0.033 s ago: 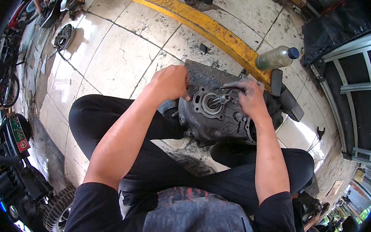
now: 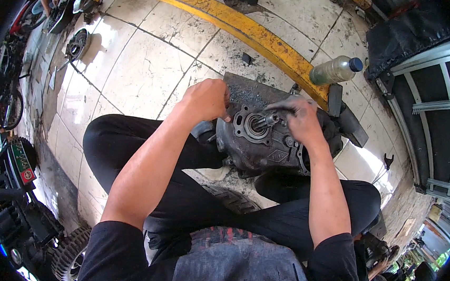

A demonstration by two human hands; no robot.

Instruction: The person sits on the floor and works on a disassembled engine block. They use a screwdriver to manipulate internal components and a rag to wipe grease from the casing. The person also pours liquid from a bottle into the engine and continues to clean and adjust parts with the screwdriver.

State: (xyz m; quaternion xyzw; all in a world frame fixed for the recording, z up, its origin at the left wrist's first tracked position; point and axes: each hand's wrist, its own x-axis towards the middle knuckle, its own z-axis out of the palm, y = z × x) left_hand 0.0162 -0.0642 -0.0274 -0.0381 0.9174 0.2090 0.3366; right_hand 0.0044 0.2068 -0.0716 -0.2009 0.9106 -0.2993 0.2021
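One bare left hand (image 2: 207,99), narrow and curled like a loose fist, just at the upper left edge of a dark grey cast-metal housing (image 2: 258,156) near the middle of the frame; impossible to tell whether gripping anything, with fingertips mostly out of sight. On the other side, a bare right hand (image 2: 304,117), grime-smudged fingers bent and reaching leftward, close to the tip of a short, shiny steel shaft (image 2: 267,122); impossible to tell whether pinching something small.

Judging by the pose, probably midway through close handwork around the shaft, perhaps with bracing from the left. For the next move, likely needed: a steady housing, light fingertip control on the right and good alignment with the shaft.

As for looks: heavy, dull and oily, with a lobed grey metal flange (image 2: 255,138) around the shaft, pierced by bolt holes, and a thin, pale curved rim (image 2: 303,160) at the right. Up and to the right, a clear plastic bottle with a dark blue cap (image 2: 333,71), near a yellow-painted beam (image 2: 244,27).
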